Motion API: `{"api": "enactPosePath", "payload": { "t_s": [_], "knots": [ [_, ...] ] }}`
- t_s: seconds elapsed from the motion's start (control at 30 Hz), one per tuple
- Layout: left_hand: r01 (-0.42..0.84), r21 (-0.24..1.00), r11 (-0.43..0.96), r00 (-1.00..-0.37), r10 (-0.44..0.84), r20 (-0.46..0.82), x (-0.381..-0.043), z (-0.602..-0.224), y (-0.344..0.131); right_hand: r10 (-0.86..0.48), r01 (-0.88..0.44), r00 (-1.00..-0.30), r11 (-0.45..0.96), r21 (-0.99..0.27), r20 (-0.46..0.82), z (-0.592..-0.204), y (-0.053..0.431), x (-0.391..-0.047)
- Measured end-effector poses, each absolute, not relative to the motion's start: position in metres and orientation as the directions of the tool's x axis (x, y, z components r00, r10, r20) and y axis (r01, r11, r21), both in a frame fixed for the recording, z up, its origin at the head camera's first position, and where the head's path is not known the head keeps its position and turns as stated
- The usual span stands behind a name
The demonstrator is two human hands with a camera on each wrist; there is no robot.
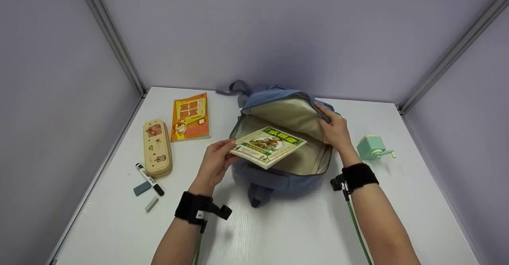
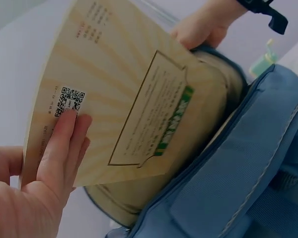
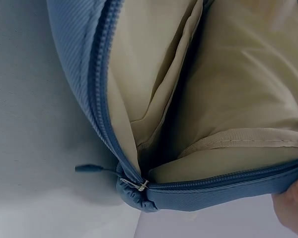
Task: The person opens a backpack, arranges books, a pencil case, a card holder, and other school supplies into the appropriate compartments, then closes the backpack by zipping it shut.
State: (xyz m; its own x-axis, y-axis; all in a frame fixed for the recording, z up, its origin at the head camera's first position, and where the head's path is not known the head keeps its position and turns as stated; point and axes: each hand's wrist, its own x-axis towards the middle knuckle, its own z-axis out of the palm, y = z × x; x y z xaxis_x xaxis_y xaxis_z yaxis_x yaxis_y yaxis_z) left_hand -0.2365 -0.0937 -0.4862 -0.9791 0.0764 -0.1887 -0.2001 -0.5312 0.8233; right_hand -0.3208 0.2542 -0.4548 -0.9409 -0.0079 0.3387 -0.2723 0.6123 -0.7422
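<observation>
A blue backpack (image 1: 262, 177) lies unzipped on the table, its beige lining (image 3: 248, 89) showing. My left hand (image 1: 216, 159) pinches a thin book (image 1: 268, 146) by its near left corner, thumb on the illustrated cover. In the left wrist view the fingers (image 2: 64, 144) lie against the back cover, beside a QR code. The book is tilted over the bag's opening. My right hand (image 1: 336, 132) grips the zippered edge of the raised flap at the bag's right side. The right wrist view shows the zip's end and pull (image 3: 89, 168), with part of the right hand (image 3: 293, 208) at the edge.
Left of the bag lie an orange book (image 1: 191, 118), a yellow pencil case (image 1: 157, 147), a black-and-white marker (image 1: 149, 179), a blue eraser-like block (image 1: 142, 188) and a small pale stick-shaped piece (image 1: 152, 204). A green crank pencil sharpener (image 1: 372, 146) stands right. Walls enclose the white table (image 1: 278, 233).
</observation>
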Motion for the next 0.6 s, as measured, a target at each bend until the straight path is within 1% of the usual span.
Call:
{"api": "enactPosePath", "payload": {
  "t_s": [0.17, 0.3, 0.43, 0.6],
  "knots": [
    [-0.187, 0.834, -0.519, -0.982, 0.077, -0.172, -0.249, -0.491, -0.079, -0.018, -0.284, -0.939, 0.603, -0.745, 0.343, -0.454, 0.253, -0.32],
    [-0.185, 0.865, -0.467, -0.983, 0.097, -0.157, -0.258, -0.497, -0.069, -0.024, -0.293, -0.936, 0.604, -0.741, 0.351, -0.453, 0.252, -0.319],
    [-0.211, 0.886, -0.413, -0.977, 0.113, -0.18, -0.266, -0.503, -0.059, -0.031, -0.306, -0.931, 0.612, -0.729, 0.364, -0.453, 0.252, -0.319],
    [-0.242, 0.885, -0.397, -0.97, 0.122, -0.21, -0.272, -0.507, -0.05, -0.049, -0.331, -0.921, 0.62, -0.712, 0.386, -0.454, 0.251, -0.32]
  ]
}}
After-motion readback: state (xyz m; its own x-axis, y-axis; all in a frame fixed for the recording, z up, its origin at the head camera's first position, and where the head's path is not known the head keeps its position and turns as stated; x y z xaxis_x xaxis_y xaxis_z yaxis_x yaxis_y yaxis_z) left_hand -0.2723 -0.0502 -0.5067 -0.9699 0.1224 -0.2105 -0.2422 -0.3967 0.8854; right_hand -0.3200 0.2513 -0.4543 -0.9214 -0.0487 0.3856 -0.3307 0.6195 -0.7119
